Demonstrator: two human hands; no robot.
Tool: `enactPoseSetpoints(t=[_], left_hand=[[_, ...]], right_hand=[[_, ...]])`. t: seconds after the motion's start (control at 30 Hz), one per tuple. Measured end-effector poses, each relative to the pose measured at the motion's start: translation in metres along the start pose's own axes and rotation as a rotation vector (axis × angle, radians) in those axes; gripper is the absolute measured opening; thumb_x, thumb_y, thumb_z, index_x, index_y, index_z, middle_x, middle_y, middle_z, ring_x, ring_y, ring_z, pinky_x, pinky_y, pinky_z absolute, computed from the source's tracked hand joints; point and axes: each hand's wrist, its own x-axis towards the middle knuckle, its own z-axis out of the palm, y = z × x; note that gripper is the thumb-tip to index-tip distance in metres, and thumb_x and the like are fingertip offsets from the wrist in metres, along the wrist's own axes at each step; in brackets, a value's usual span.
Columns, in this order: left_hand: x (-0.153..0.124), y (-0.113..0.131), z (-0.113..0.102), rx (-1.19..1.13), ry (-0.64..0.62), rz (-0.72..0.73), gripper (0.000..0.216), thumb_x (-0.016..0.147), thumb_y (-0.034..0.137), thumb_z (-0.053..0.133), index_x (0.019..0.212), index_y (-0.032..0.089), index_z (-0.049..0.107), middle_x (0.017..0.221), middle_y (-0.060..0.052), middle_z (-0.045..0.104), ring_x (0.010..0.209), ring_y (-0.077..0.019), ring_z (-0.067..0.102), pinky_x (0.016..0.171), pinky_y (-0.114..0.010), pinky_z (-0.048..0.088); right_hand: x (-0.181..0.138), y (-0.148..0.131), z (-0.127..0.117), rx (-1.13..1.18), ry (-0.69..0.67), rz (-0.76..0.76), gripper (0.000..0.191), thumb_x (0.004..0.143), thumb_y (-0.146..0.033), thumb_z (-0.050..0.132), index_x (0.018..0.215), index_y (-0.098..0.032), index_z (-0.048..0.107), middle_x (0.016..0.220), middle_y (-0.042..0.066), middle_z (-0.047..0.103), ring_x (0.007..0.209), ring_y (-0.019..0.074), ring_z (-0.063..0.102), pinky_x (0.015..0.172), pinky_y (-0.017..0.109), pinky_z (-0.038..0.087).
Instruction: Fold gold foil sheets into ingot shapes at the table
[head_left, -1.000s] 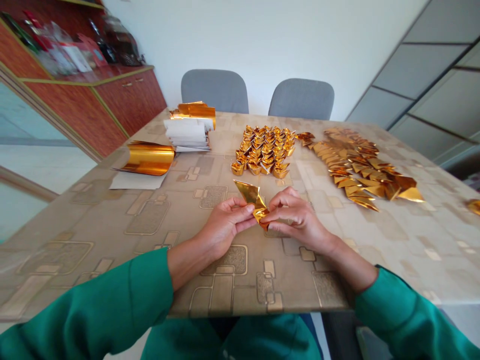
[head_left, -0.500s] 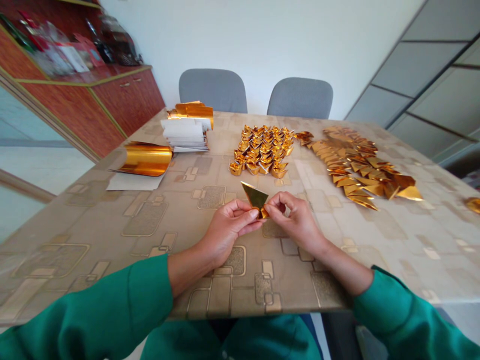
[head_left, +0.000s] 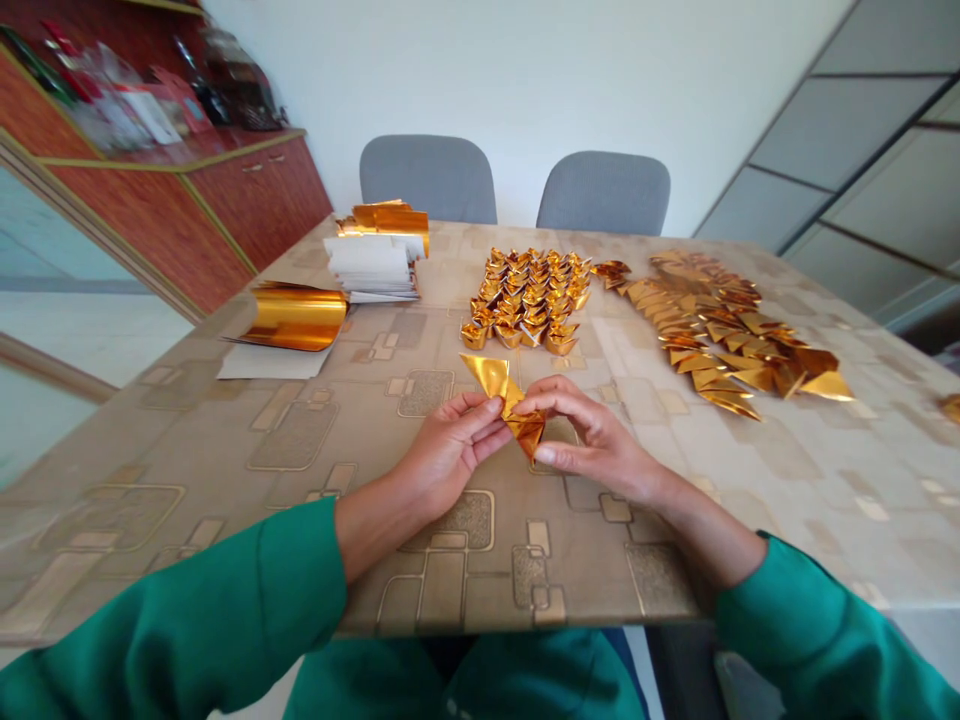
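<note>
A folded piece of gold foil paper is held between both hands over the near middle of the table, one pointed end up to the left and the other down to the right. My left hand pinches its left side between thumb and fingers. With fingers laid along its upper right and the thumb at the lower tip, my right hand grips the other end. Just beyond stand rows of finished gold foil ingots. To the right lies a spread of folded gold foil pieces.
At the left are a curled stack of gold foil sheets and a pile of white-backed sheets. Two grey chairs stand behind the patterned tablecloth. A wooden cabinet is at the far left.
The foil piece has turned and opened out, showing two pointed ends instead of one dark upright triangle. My right hand's fingers have spread from a pinch to hold along its right end.
</note>
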Motion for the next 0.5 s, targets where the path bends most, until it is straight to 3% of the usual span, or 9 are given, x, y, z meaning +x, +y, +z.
enactPoseSetpoints(t=[0.13, 0.23, 0.5], left_hand=[[0.002, 0.002, 0.0, -0.028, -0.002, 0.007, 0.013, 0.077, 0.005, 0.073, 0.074, 0.014, 0.064, 0.076, 0.0, 0.074, 0.072, -0.0103, 0.071, 0.074, -0.022, 0.058], [0.002, 0.002, 0.0, -0.013, -0.018, 0.0, 0.014, 0.076, 0.007, 0.075, 0.073, 0.014, 0.063, 0.078, -0.001, 0.074, 0.075, -0.0112, 0.071, 0.078, -0.024, 0.058], [-0.001, -0.004, -0.002, 0.044, -0.065, -0.053, 0.01, 0.078, 0.009, 0.074, 0.075, 0.014, 0.065, 0.08, -0.003, 0.075, 0.074, -0.0125, 0.071, 0.08, -0.027, 0.058]], right_hand=[[-0.001, -0.005, -0.01, -0.021, -0.094, -0.024, 0.051, 0.086, -0.035, 0.071, 0.133, -0.03, 0.055, 0.126, 0.008, 0.054, 0.118, 0.0231, 0.051, 0.095, 0.042, 0.047], [-0.001, -0.006, -0.015, -0.011, -0.147, -0.009, 0.046, 0.092, -0.027, 0.062, 0.136, -0.03, 0.052, 0.124, 0.007, 0.056, 0.113, 0.0215, 0.054, 0.093, 0.042, 0.05], [0.002, 0.002, -0.006, -0.067, -0.029, -0.074, 0.01, 0.09, -0.027, 0.067, 0.098, -0.023, 0.07, 0.09, 0.003, 0.064, 0.083, 0.0149, 0.062, 0.076, 0.032, 0.052]])
